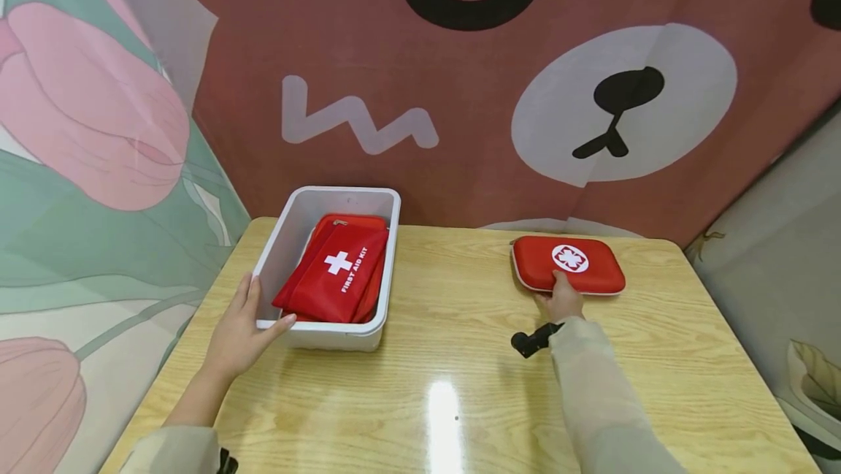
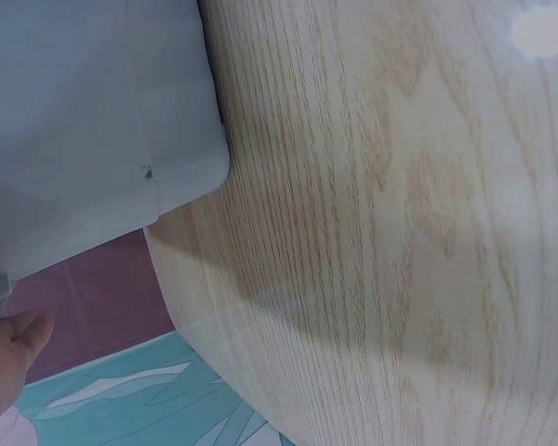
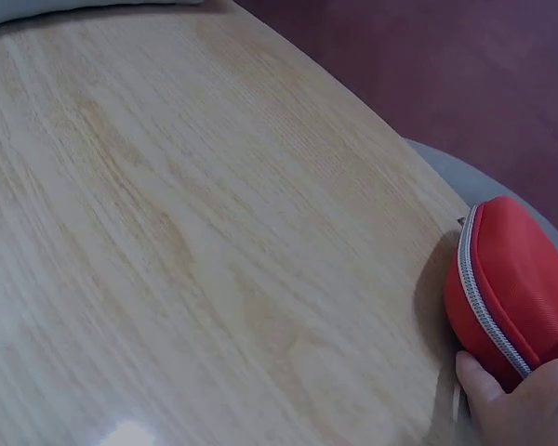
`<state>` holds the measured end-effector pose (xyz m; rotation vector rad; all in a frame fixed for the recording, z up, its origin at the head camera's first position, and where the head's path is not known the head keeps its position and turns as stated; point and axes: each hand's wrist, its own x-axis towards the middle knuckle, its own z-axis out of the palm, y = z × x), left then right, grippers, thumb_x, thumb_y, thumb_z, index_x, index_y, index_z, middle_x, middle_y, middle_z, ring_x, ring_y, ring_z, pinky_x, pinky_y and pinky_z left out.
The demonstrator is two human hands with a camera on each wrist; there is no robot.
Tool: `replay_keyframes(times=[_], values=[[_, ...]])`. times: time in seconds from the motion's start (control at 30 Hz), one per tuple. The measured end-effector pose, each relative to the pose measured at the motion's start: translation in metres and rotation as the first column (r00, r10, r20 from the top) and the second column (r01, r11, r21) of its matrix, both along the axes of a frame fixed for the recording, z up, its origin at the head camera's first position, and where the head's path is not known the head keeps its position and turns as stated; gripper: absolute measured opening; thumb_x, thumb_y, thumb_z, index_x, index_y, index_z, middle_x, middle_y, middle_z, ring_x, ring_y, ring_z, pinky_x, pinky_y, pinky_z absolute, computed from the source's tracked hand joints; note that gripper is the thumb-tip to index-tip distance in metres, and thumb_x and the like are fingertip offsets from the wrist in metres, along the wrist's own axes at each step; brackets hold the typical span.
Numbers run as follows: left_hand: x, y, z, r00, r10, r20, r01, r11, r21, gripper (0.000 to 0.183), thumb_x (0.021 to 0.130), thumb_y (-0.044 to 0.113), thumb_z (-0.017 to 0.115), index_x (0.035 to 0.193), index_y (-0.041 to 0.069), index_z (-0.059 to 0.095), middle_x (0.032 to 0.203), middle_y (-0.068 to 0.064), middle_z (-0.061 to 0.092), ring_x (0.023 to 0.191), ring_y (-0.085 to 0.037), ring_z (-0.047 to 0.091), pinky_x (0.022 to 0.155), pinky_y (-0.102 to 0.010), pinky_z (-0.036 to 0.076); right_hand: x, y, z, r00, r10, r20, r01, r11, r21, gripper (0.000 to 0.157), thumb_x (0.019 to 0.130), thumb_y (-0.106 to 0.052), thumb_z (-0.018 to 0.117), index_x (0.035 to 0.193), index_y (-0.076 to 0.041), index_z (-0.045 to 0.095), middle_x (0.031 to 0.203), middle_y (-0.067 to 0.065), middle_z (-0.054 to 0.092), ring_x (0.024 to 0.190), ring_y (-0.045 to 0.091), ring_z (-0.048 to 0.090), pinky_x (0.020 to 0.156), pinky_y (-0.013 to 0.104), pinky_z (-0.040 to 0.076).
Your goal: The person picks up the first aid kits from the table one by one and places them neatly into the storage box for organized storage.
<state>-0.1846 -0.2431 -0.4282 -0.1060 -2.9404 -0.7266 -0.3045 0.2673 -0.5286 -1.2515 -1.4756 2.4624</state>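
My left hand [image 1: 243,335] rests against the near left corner of a white plastic bin [image 1: 392,255], fingers extended along its left side and thumb stretched over the front rim. Inside the bin lies a red first aid pouch [image 1: 322,284] with a white cross, on top of another red item [image 1: 376,291]. At the right, my right hand [image 1: 563,302] grips the near side of a red zippered first aid case [image 1: 601,262], thumb on top beside its round white emblem. The right wrist view shows the silver zipper [image 3: 488,316] along the case's side.
Both hands work over a light wooden table [image 1: 460,299], its front part catching a bright reflection. A printed cloth [image 1: 473,94] with a bear's face hangs behind the back edge. Patterned fabric [image 1: 98,240] also hangs along the left.
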Motion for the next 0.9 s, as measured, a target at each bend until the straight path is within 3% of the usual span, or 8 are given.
replay_keyframes(times=[0.03, 0.07, 0.13, 0.2, 0.47, 0.6, 0.73, 0.9], values=[[0.0, 0.0, 0.0, 1.0, 0.001, 0.001, -0.001, 1.0, -0.005, 0.092, 0.077, 0.051, 0.054, 0.136, -0.004, 0.009, 0.138, -0.026, 0.01, 0.119, -0.045, 0.019, 0.077, -0.06, 0.036, 0.004, -0.003, 0.007, 0.998, -0.056, -0.006, 0.055, 0.994, -0.09, 0.073, 0.079, -0.023, 0.062, 0.135, -0.013, 0.016, 0.133, 0.004, 0.029, 0.115, 0.017, 0.038, 0.089, 0.039, 0.035], [0.0, 0.001, 0.001, 1.0, 0.001, -0.001, -0.001, 1.0, -0.011, 0.092, 0.077, 0.051, 0.054, 0.136, -0.004, 0.009, 0.138, -0.026, 0.011, 0.119, -0.045, 0.019, 0.077, -0.06, 0.036, 0.007, -0.006, 0.014, 0.984, -0.175, 0.008, 0.173, 0.961, -0.214, 0.077, 0.077, -0.023, 0.064, 0.135, -0.015, 0.014, 0.133, 0.0, 0.029, 0.114, 0.015, 0.038, 0.089, 0.04, 0.035], [0.0, 0.001, 0.002, 1.0, 0.0, -0.006, -0.001, 1.0, -0.022, 0.093, 0.076, 0.052, 0.053, 0.136, -0.004, 0.009, 0.137, -0.027, 0.011, 0.119, -0.045, 0.02, 0.076, -0.059, 0.037, 0.01, -0.008, 0.021, 0.976, -0.219, 0.009, 0.212, 0.935, -0.283, 0.08, 0.075, -0.018, 0.066, 0.135, -0.016, 0.014, 0.132, 0.0, 0.031, 0.113, 0.017, 0.039, 0.09, 0.041, 0.033], [0.0, 0.001, 0.002, 1.0, 0.0, -0.012, -0.001, 1.0, -0.031, 0.093, 0.076, 0.052, 0.053, 0.136, -0.004, 0.01, 0.137, -0.027, 0.012, 0.119, -0.045, 0.02, 0.075, -0.059, 0.037, 0.012, -0.007, 0.023, 0.975, -0.221, 0.008, 0.214, 0.936, -0.28, 0.081, 0.075, -0.019, 0.067, 0.135, -0.015, 0.014, 0.132, 0.001, 0.031, 0.114, 0.016, 0.038, 0.091, 0.041, 0.031], [0.001, 0.002, -0.001, 1.0, 0.004, -0.031, -0.006, 0.998, -0.064, 0.094, 0.075, 0.054, 0.053, 0.136, -0.004, 0.011, 0.137, -0.027, 0.013, 0.118, -0.045, 0.022, 0.073, -0.057, 0.04, 0.014, 0.007, 0.005, 0.978, -0.203, -0.057, 0.18, 0.945, -0.273, 0.081, 0.071, -0.022, 0.071, 0.135, -0.015, 0.021, 0.132, 0.002, 0.032, 0.114, 0.019, 0.038, 0.091, 0.041, 0.031], [0.001, 0.003, -0.001, 0.999, -0.001, -0.032, -0.001, 0.998, -0.065, 0.094, 0.075, 0.054, 0.053, 0.135, -0.005, 0.012, 0.136, -0.028, 0.013, 0.118, -0.045, 0.021, 0.074, -0.057, 0.039, 0.016, 0.008, 0.007, 0.978, -0.196, -0.072, 0.17, 0.949, -0.264, 0.079, 0.071, -0.021, 0.07, 0.134, -0.014, 0.022, 0.13, 0.004, 0.035, 0.11, 0.019, 0.042, 0.089, 0.042, 0.033], [0.002, 0.004, -0.001, 0.999, -0.006, -0.04, 0.004, 0.997, -0.072, 0.093, 0.076, 0.053, 0.053, 0.135, -0.005, 0.012, 0.136, -0.028, 0.014, 0.118, -0.045, 0.022, 0.074, -0.058, 0.039, 0.021, 0.002, 0.029, 0.987, -0.146, -0.071, 0.123, 0.958, -0.26, 0.076, 0.069, -0.018, 0.072, 0.131, -0.012, 0.03, 0.12, 0.005, 0.044, 0.094, 0.017, 0.053, 0.08, 0.04, 0.042], [0.001, 0.003, 0.0, 0.998, -0.007, -0.065, 0.001, 0.996, -0.094, 0.092, 0.076, 0.052, 0.053, 0.134, -0.007, 0.015, 0.135, -0.028, 0.016, 0.116, -0.045, 0.024, 0.073, -0.058, 0.039, 0.033, -0.018, 0.071, 0.993, -0.053, -0.109, 0.024, 0.967, -0.254, 0.054, 0.078, -0.015, 0.063, 0.124, -0.008, 0.036, 0.084, 0.008, 0.056, 0.068, 0.017, 0.058, 0.076, 0.037, 0.045]])
